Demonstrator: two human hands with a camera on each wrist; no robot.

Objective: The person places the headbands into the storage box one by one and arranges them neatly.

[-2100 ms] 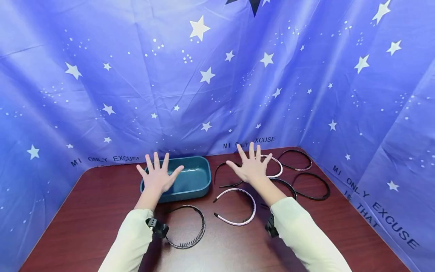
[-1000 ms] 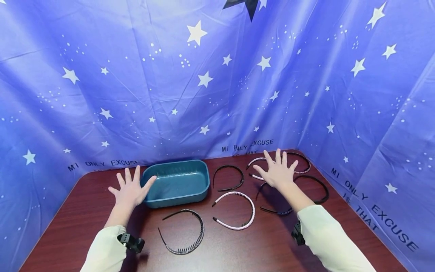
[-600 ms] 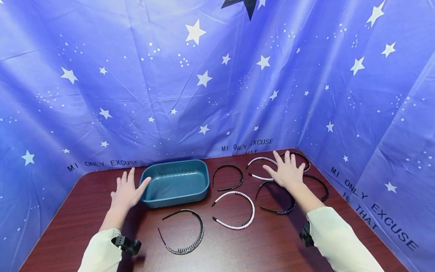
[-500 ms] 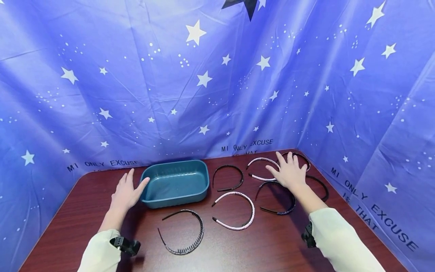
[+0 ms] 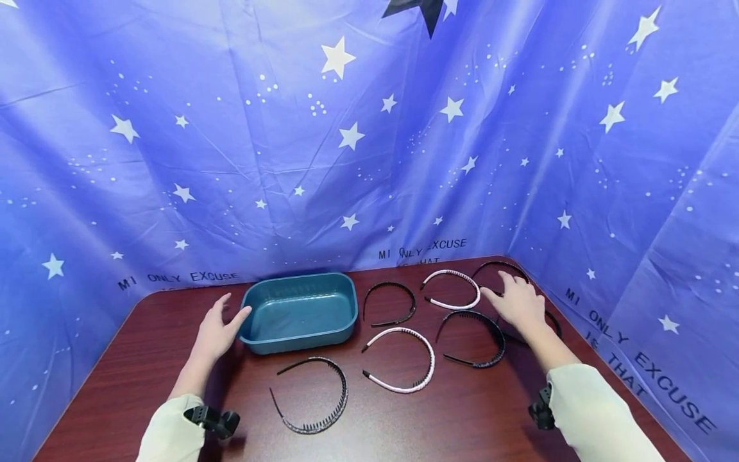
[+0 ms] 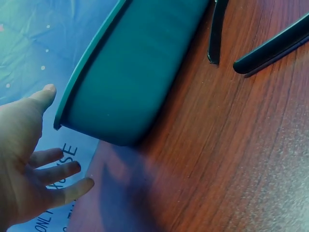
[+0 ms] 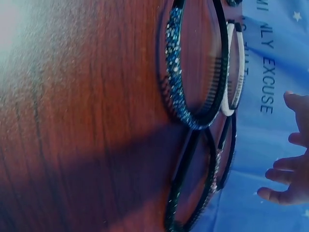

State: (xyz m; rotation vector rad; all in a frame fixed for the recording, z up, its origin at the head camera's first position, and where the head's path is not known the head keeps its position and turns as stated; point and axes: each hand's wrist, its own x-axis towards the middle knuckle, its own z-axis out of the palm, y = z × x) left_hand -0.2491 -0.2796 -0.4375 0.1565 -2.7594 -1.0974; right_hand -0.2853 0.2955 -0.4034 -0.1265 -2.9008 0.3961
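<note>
My left hand (image 5: pixel 213 330) hovers beside the left end of a teal plastic bin (image 5: pixel 300 345), thumb close to its rim. In the left wrist view, its fingers spread apart near the bin's wall (image 6: pixel 130 72) and hold nothing. Over two dark headbands at the back right is my right hand (image 5: pixel 522 307), fingers slightly bent. It partly hides the back one (image 5: pixel 502 262) and the one nearer the right edge (image 5: pixel 557 326). The right wrist view shows the right hand (image 7: pixel 294 164) holding nothing, above and apart from a headband with blue glitter (image 7: pixel 173 53).
Left of the right hand lie a pink-white headband (image 5: pixel 478 296) and a dark toothed one (image 5: pixel 501 346). Near the middle are a thin black headband (image 5: pixel 414 305) and another pink-white one (image 5: pixel 432 366). A grey-patterned headband (image 5: pixel 344 394) lies in front of the bin. A starry curtain (image 5: pixel 346 192) surrounds the table (image 5: pixel 404 430).
Both hands were spread wide, the left over the bin. The left moved left to beside it; the right moved right over the dark headbands. Both sets of fingers have relaxed. The headbands stay put.
</note>
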